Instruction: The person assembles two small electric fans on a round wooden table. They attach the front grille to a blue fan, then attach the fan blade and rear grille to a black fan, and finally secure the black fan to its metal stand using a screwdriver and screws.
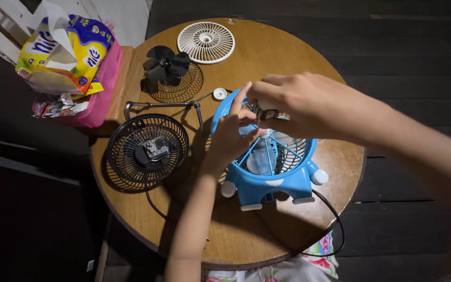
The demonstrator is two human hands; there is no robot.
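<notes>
- I am looking down on a round wooden tabletop (267,57) where two bare hands are meeting over a small blue fan (267,172); the fan is sitting right of centre, near the front edge, its rear grille facing up and its black cord (335,219) trailing off the rim.
- My left hand (230,138) is resting against the fan's blue rim, fingers (240,99) partly spread and steadying the housing; I cannot tell whether they are gripping anything.
- My right hand (293,107) is reaching across from the right, fingers pinching a small dark part (266,113) just above the grille's hub; what the part is stays unclear.
- The blue fan is looking light and rigid, thin plastic whose spokes could snap; I judge the thick outer rim or the footed base the safest hold.
- Well apart on the left, a black wire-cage fan (147,149) is lying open, motor showing; behind it a black blade (167,65), a white round grille (205,42) and a small white cap (220,94) are lying loose; a pink basket (97,99) with a yellow packet (63,49) is standing at the edge.
</notes>
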